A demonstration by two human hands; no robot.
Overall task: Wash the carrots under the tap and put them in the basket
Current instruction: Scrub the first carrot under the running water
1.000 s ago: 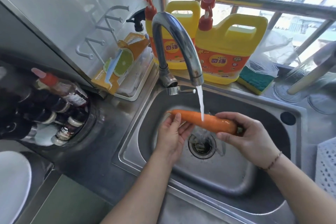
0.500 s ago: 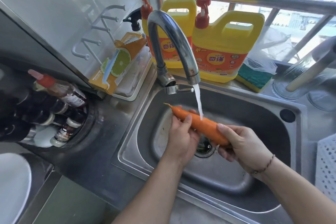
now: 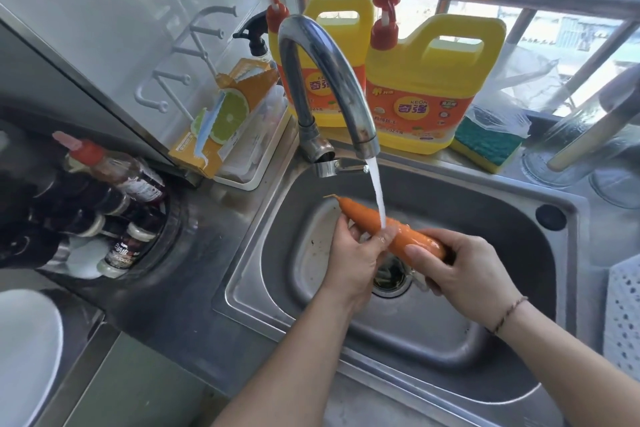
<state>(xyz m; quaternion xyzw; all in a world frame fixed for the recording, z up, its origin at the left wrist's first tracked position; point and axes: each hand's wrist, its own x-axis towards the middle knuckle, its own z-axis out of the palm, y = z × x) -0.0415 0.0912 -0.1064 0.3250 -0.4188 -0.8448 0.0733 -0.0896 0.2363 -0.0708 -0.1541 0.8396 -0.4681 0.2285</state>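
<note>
Now both hands, left hand [image 3: 353,253] & right hand [image 3: 464,270], grip carrot [image 3: 377,224] under tap [image 3: 322,80]; 2 detergent jugs [image 3: 422,94] behind.

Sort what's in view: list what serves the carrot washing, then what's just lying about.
In use: carrot, tap, sink, left hand, right hand, white basket.
Lying about: two yellow detergent jugs, sponge, sauce bottles, orange box.
</note>
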